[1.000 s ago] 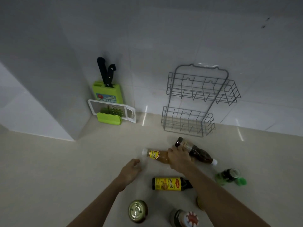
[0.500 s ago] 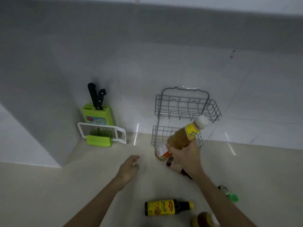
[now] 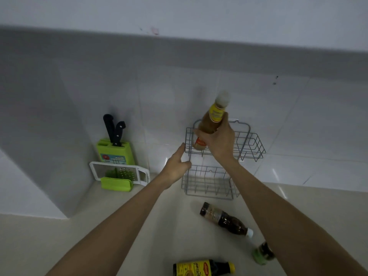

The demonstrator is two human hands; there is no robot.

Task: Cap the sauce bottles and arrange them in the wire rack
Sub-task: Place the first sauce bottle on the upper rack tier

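My right hand [image 3: 220,140] grips a brown sauce bottle [image 3: 212,120] with a yellow neck label and white cap, nearly upright, its base low in the left end of the top basket of the grey two-tier wire rack [image 3: 253,145] against the tiled wall. My left hand [image 3: 176,165] touches the rack's left edge between the tiers, fingers extended. On the counter lie a dark bottle with a white cap [image 3: 225,219], a yellow-labelled dark bottle with a yellow cap [image 3: 201,268], and a small dark bottle with a green cap [image 3: 262,252].
A green knife block [image 3: 115,150] with two black-handled knives stands left of the rack in the corner. A white and green grater [image 3: 119,174] leans in front of it. A grey wall block juts out at the left.
My right hand lifted the brown bottle from in front of the lower tier up into the top basket. My left hand moved from the counter up to the rack's left edge. The view tilted upward.
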